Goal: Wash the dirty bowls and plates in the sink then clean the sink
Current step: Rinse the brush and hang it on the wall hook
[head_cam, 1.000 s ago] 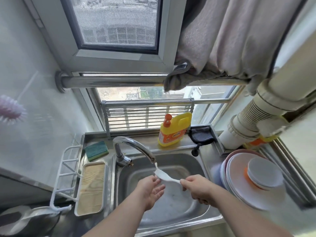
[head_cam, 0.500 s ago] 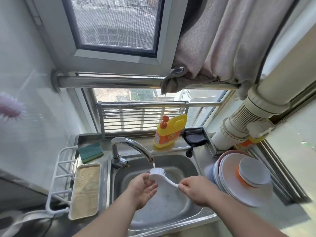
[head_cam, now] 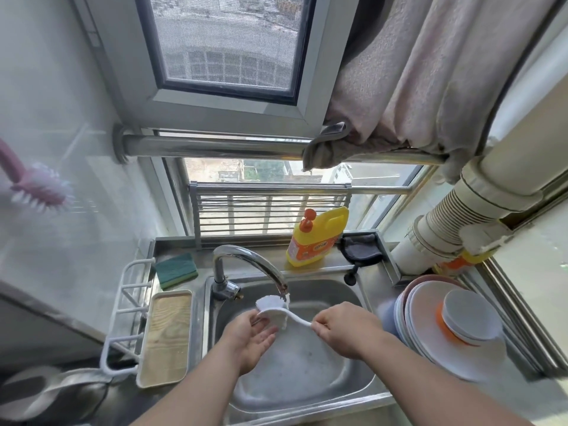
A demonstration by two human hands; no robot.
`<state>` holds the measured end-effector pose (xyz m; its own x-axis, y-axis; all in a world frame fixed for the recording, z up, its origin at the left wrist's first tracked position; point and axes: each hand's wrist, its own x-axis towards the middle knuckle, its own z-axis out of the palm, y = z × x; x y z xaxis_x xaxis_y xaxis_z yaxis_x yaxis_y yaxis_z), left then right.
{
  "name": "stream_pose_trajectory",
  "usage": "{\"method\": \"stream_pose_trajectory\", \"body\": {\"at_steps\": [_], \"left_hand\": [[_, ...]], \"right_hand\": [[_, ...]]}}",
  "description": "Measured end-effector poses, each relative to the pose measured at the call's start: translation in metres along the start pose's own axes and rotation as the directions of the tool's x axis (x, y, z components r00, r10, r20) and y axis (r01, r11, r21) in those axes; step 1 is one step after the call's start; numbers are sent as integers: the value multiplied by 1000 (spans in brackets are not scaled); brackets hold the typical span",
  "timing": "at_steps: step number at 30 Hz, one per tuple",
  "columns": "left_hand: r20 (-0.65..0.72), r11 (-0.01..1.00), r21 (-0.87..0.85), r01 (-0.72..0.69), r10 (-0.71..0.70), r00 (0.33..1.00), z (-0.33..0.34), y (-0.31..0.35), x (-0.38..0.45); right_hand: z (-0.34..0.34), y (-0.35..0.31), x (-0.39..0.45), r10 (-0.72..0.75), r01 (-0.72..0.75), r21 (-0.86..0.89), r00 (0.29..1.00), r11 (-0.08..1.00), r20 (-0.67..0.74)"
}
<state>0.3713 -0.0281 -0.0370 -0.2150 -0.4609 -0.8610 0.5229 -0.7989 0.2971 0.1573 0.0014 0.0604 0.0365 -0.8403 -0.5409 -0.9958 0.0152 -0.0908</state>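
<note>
Rinsing under the tap (head_cam: 252, 265): white, curved-handled brush (head_cam: 276, 313).

Steel counter (head_cam: 372, 285) bears plates (head_cam: 430, 330), sponge (head_cam: 175, 270)

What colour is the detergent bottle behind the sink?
The detergent bottle is yellow with an orange cap and label, seen best in the head view.
</note>
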Motion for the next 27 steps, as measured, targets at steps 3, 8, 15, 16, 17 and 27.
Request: {"method": "stream_pose_trajectory", "body": {"at_steps": [3,8,15,16,17,27], "left_hand": [[-21,996,-86,-29,27,999,-5,3,1],[17,975,-219,-25,30,999,-7,8,-2],[81,964,-264,-38,61,995,6,2,-4],[88,966,-258,-32,57,994,9,0,-5],[100,968,-249,-22,49,994,12,-3,-5],[137,996,-57,67,-59,989,38,-26,-9]], "right_hand": [[-3,-2,9,-31,31,-16,1000,999,-1],[-6,-3,23,-38,37,-31,998,999,-46],[18,22,29,35,-35,3,995,999,-90],[25,29,28,57,-54,30,995,998,-80],[31,36,26,75,-71,57,995,996,-68],[70,83,-1,242,-231,181,969,956,-43]]}}
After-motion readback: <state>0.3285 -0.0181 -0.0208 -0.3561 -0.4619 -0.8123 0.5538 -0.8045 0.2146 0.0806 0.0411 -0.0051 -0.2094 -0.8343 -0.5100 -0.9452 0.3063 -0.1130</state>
